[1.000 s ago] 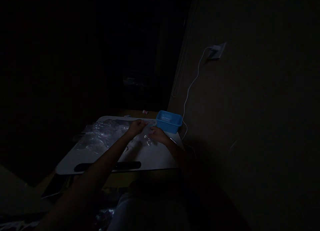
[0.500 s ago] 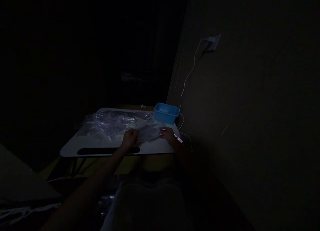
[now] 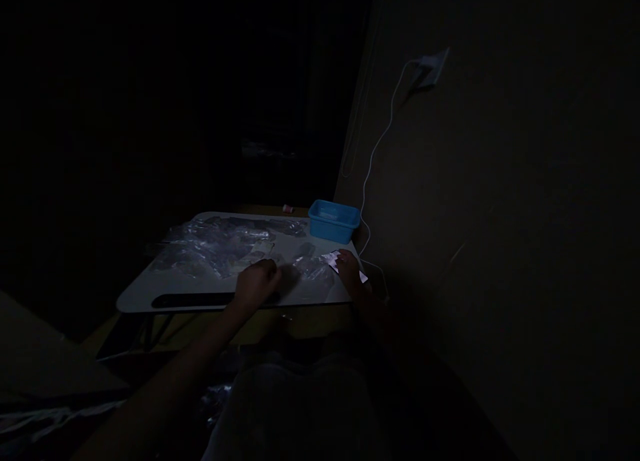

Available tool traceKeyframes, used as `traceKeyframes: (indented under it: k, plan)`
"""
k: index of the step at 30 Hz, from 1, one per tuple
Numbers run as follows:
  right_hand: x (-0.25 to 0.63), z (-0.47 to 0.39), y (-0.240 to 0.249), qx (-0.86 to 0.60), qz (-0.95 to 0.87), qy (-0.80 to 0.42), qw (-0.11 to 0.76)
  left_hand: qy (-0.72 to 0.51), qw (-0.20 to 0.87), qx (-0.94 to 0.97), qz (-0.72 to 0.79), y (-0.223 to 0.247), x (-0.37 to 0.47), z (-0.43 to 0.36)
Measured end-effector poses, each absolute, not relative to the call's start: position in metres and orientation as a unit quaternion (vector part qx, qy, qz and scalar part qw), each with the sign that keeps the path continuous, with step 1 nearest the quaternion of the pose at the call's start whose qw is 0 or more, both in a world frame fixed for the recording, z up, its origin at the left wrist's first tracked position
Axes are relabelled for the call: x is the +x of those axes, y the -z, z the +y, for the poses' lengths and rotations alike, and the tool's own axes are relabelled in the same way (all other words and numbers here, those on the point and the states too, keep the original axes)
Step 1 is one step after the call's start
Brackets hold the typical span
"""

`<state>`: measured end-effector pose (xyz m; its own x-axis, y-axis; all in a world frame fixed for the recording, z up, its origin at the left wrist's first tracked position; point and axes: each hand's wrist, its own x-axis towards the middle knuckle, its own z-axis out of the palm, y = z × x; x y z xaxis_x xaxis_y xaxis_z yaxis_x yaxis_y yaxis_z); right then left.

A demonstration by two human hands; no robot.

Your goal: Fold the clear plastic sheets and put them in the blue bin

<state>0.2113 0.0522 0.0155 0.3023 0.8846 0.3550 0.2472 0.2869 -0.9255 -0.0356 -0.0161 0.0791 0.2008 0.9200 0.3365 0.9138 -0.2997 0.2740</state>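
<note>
1. While the right hand (image 3: pixel 349 266) lies over a phone (image 3: pixel 330 257) with a lit screen, its fingers bent onto the glass, the dim light keeps me from telling whether it grips the phone or only touches it.
2. The left hand (image 3: pixel 257 282) is at the front of the counter (image 3: pixel 143 291), fingers curled in; whether anything is pinched inside, I cannot tell.
3. Between the two hands, thin clear plastic (image 3: pixel 313 266) lies on the white top, crumpled and shiny, close to the phone's near end.
4. Just beyond the left hand is a pale flat piece (image 3: pixel 263 249), too dark to make out.
5. Farther to the left, a large heap of clear plastic (image 3: pixel 205 244) spreads over that side, catching glints of light.
6. Along the front edge runs a long black slot (image 3: pixel 195 300), partly covered by the left hand and forearm.
7. At the far right corner stands a blue basin (image 3: pixel 331 231), upright, beyond the phone.
8. Behind the counter, a small red-and-white object (image 3: pixel 288 209) sits on a yellowish surface.
9. On the right-hand wall (image 3: pixel 500 181), a white cable (image 3: pixel 383 138) hangs from an outlet (image 3: pixel 434 68) and passes down beside the basin.
</note>
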Motion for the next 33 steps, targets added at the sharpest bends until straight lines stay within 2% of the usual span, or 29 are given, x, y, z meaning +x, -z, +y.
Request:
traceKeyframes:
  k: [4, 6, 8, 11, 15, 19, 23, 27, 30, 33]
  plan:
    - [0.212, 0.037, -0.02, -0.587, -0.525, -0.179, 0.59, -0.181, 0.035, 0.899, 0.397, -0.054, -0.015, -0.001]
    - [0.213, 0.029, -0.021, -0.599, -0.546, -0.118, 0.574, -0.152, 0.03, 0.918, 0.364, -0.034, -0.004, 0.004]
    - [0.212, 0.02, -0.02, -0.589, -0.596, -0.075, 0.541, -0.126, 0.007, 0.913, 0.388, -0.018, 0.006, 0.005]
    - [0.207, 0.006, -0.014, -0.552, -0.706, -0.062, 0.439, -0.106, -0.03, 0.884, 0.454, -0.005, 0.017, -0.001]
    - [0.191, -0.007, -0.004, -0.536, -0.775, -0.05, 0.332, -0.092, -0.059, 0.844, 0.524, -0.004, 0.028, -0.016]
    - [0.178, -0.004, -0.002, -0.54, -0.795, -0.051, 0.271, -0.067, -0.053, 0.819, 0.568, -0.009, 0.034, -0.03]
    - [0.174, 0.006, -0.001, -0.523, -0.811, -0.055, 0.258, -0.069, -0.059, 0.797, 0.598, -0.023, 0.032, -0.036]
    - [0.175, 0.012, 0.002, -0.521, -0.804, -0.051, 0.282, -0.109, -0.025, 0.825, 0.554, -0.035, 0.022, -0.018]
    - [0.176, 0.015, 0.003, -0.512, -0.808, -0.063, 0.286, -0.149, -0.004, 0.865, 0.479, -0.029, 0.015, 0.007]
    - [0.177, 0.02, 0.0, -0.505, -0.813, -0.062, 0.283, -0.139, -0.019, 0.866, 0.479, -0.015, 0.011, 0.028]
